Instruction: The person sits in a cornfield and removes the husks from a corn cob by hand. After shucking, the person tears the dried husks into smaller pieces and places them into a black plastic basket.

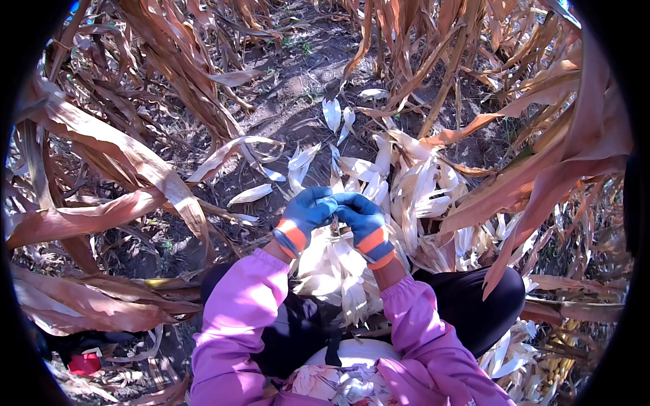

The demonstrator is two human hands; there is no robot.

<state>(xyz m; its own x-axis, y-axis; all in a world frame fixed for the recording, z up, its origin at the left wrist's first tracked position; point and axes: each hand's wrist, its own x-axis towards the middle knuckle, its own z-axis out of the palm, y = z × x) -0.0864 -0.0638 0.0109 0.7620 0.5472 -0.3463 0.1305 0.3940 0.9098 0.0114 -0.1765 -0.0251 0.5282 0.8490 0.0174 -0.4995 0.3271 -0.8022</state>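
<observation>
My left hand [307, 208] and my right hand [361, 213] meet in front of me, both in blue work gloves with orange and grey cuffs. Their fingertips are pinched together and touch. Whatever may be between them is too small and covered to make out. Just below the hands, a loose bunch of pale dry corn husks [330, 264] lies between my bent legs. A larger heap of husks [416, 188] spreads beyond my right hand.
Dry corn stalks [188, 66] stand on the left, with broad leaves [543, 177] arching in from the right. Single husks [251, 194] lie on the bare soil [289, 96] ahead. Yellow corn ears [558, 360] lie at lower right, a red object [84, 364] at lower left.
</observation>
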